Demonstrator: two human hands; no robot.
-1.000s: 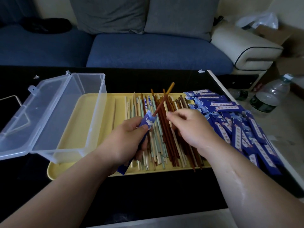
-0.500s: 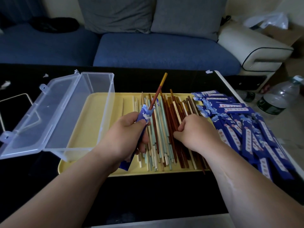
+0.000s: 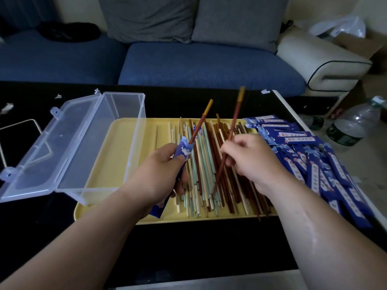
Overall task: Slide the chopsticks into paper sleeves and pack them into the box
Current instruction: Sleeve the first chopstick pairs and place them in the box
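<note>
My left hand [image 3: 161,170] grips a blue paper sleeve [image 3: 183,150] with one red-brown, gold-tipped chopstick [image 3: 201,120] sticking out of its top. My right hand [image 3: 251,160] pinches a second red-brown chopstick [image 3: 235,116], tilted upward above the pile. Several loose chopsticks [image 3: 206,174], pale, green and brown, lie on a yellow tray [image 3: 117,160]. A clear plastic box [image 3: 104,147] stands on the tray's left part with its lid [image 3: 41,143] open to the left. Nothing lies inside the box.
Several blue paper sleeves [image 3: 314,164] are heaped to the right of the tray on the black table [image 3: 188,243]. Plastic bottles [image 3: 354,124] stand on the floor at the right. A blue sofa [image 3: 188,61] runs behind the table.
My right hand has picked a second red-brown chopstick out of the pile and raised it. My left hand still holds the sleeve with the first chopstick in it.
</note>
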